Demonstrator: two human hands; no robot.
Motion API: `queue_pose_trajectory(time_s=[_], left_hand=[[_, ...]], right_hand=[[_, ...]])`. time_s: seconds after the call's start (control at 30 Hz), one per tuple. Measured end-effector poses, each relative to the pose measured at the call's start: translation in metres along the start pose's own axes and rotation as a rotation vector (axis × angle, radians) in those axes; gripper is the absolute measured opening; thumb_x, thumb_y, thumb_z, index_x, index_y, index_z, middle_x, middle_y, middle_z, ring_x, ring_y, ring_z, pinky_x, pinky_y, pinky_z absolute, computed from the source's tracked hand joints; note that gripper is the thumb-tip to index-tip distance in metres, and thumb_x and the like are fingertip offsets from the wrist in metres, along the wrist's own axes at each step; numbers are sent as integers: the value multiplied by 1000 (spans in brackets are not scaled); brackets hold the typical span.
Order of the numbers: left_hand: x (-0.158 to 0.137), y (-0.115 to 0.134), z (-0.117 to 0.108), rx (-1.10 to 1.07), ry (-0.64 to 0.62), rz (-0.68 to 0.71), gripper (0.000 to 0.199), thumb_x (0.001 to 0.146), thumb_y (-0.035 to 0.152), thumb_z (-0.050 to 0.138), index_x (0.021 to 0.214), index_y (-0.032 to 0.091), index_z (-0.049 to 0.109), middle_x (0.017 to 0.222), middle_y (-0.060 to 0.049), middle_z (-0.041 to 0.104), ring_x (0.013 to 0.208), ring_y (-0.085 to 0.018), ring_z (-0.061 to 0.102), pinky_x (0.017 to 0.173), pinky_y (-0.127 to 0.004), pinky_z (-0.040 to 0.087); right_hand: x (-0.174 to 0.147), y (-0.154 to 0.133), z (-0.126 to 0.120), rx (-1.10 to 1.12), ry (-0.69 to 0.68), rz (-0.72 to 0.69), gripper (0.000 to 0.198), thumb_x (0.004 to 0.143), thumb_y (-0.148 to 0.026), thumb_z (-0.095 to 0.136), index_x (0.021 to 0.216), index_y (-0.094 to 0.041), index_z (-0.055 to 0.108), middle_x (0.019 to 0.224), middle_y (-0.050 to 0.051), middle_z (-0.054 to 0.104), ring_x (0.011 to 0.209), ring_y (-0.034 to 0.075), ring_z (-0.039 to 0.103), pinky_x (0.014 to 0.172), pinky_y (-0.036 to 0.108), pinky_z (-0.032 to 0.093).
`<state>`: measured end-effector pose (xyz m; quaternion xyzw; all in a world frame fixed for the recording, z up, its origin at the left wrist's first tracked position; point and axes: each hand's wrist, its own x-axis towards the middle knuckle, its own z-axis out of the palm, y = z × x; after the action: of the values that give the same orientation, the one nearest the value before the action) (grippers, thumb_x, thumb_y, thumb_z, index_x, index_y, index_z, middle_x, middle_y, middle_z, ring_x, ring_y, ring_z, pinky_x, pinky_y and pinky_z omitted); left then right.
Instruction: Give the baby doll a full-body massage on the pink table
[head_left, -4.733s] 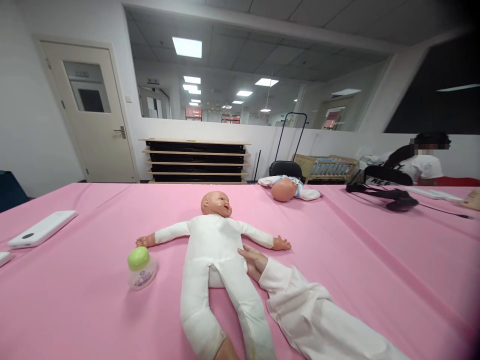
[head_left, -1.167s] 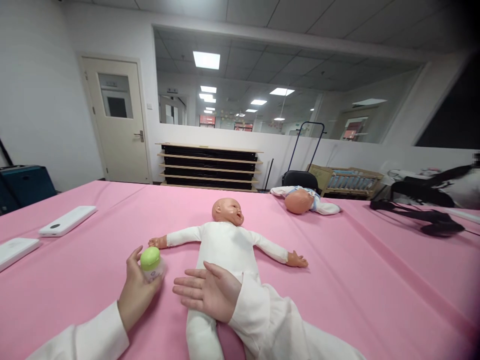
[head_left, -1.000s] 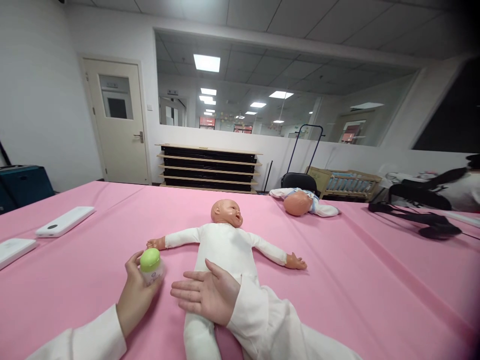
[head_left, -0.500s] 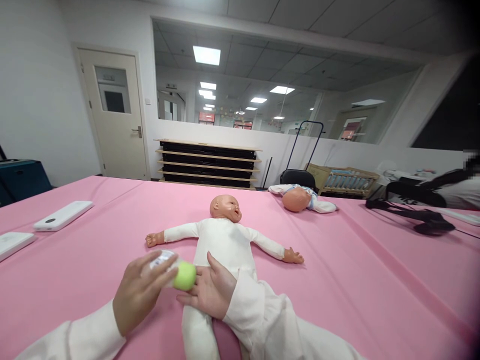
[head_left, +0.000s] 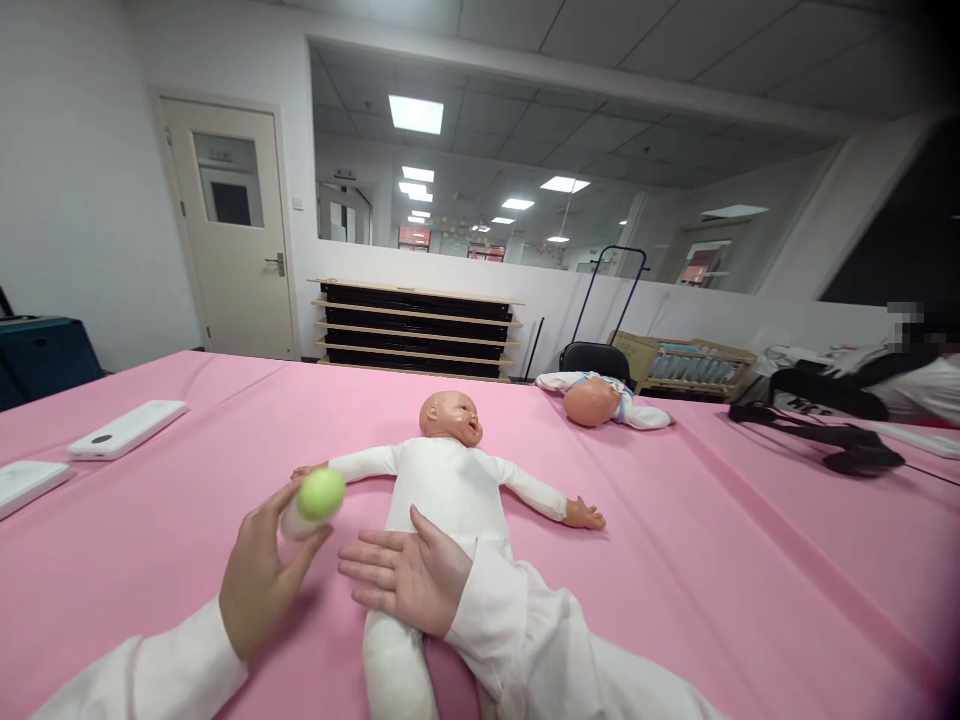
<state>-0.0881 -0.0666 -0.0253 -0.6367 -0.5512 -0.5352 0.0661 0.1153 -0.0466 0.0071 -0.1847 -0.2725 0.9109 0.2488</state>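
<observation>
My left hand [head_left: 262,575] is closed round a small white bottle [head_left: 296,522] with a yellow-green cap [head_left: 321,494]. The cap points up, and the bottle is somewhat blurred. To its right, my right hand [head_left: 416,575] lies palm up with the fingers stretched out, holding nothing. It is over the lower body of a baby doll [head_left: 450,490] in a white suit. On its back on the pink cloth [head_left: 645,590], the doll has its arms spread and its head turned right. The left hand and bottle partly cover one doll hand.
Two white devices, a long one [head_left: 127,431] and a nearer one [head_left: 28,486], lie at the left. A second doll [head_left: 594,400] lies at the far edge. Black straps [head_left: 825,438] are at the right, where a person's white sleeve [head_left: 926,385] shows.
My left hand has drawn the bottle away from my right palm, leftward and up, turning the cap from sideways to upright. The right hand has stayed nearly in place, open.
</observation>
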Motion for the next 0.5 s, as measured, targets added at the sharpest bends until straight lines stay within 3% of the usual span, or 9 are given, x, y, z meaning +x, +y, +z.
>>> queue_pose_trajectory(time_s=[0.03,0.1,0.17,0.23,0.33,0.4,0.5], left_hand=[[2,-3,2,-80,-12,-190,57,76,41,55,126,24,34,120,-10,53,108,-26,54,84,-40,45],[5,-10,7,-232,-113,-443,68,74,46,56,129,21,25,121,-13,50,108,-27,54,84,-42,46],[5,-16,11,-322,-266,-539,71,73,45,58,129,20,23,124,-14,48,110,-27,52,89,-44,43],[3,-18,14,-329,-342,-534,71,73,43,58,130,20,22,128,-14,45,114,-26,50,93,-45,41],[-4,-9,12,-179,-193,-308,75,73,36,58,135,18,19,135,-16,37,122,-29,40,98,-48,35],[-13,7,9,-70,-80,16,70,75,28,56,137,20,22,136,-14,37,127,-29,34,102,-48,30],[-28,36,2,-62,-137,577,46,85,22,41,130,34,38,117,0,59,120,-18,45,109,-42,19]], right_hand=[[0,0,0,-4,-3,1,72,67,-58,61,112,-5,45,128,22,41,117,27,46,96,38,31],[-1,0,0,-11,-11,-4,72,66,-57,62,113,-5,45,128,22,42,116,26,47,96,38,31],[-1,0,-1,-9,-22,-8,71,67,-55,62,113,-5,45,127,22,43,114,26,49,95,37,32],[-1,0,-1,-1,-36,-7,70,67,-54,62,113,-4,45,126,23,45,112,26,51,93,37,33],[0,-1,-2,16,-36,-8,68,68,-52,62,112,-4,44,126,22,45,112,27,51,91,37,35],[1,1,-1,32,-22,-10,65,69,-51,62,112,-6,45,127,20,45,112,26,50,90,37,36],[-3,5,6,41,-8,5,57,73,-49,59,111,-7,48,119,15,52,106,21,54,90,32,35]])
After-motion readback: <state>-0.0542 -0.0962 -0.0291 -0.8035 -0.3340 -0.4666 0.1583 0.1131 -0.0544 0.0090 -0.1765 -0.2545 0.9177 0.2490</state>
